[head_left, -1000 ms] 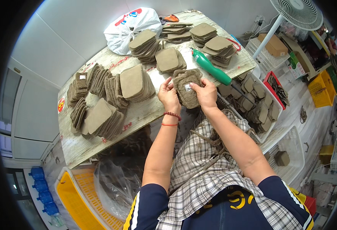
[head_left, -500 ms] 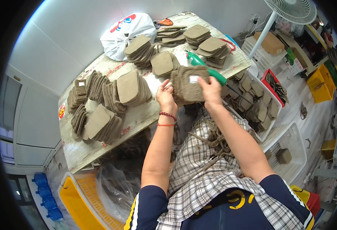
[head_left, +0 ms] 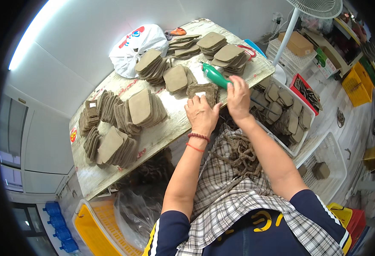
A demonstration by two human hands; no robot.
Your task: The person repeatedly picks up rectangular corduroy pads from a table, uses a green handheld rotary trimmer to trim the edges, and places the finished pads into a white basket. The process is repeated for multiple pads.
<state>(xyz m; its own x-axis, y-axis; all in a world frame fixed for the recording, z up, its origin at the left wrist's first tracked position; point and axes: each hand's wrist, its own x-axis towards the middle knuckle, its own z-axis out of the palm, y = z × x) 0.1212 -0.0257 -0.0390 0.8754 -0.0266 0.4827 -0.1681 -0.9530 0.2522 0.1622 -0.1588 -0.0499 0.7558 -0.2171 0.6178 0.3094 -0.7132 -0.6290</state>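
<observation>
A short stack of brown fuzzy-edged pads (head_left: 211, 90) with a white label lies at the table's near edge. My left hand (head_left: 202, 113) rests on it, fingers stretched out over the top pad. Just to the right, my right hand (head_left: 238, 98) is closed over the rear end of a green handheld tool (head_left: 215, 75), whose narrow dark tip points toward the far left. The tool lies on the table, and its rear end is hidden under my fingers. Tangled brown fuzzy strips (head_left: 240, 153) lie on the checked apron in my lap.
Several pad stacks (head_left: 147, 106) cover the left and far parts of the table (head_left: 89, 183). A white plastic bag (head_left: 138, 49) stands at the back. White crates (head_left: 296, 147), one holding pads, are at the right. A yellow basket (head_left: 95, 226) sits below left.
The labelled pad stack, held up in both hands before, is now down on the table. My left hand lies on top; my right hand has let go and reached the green tool.
</observation>
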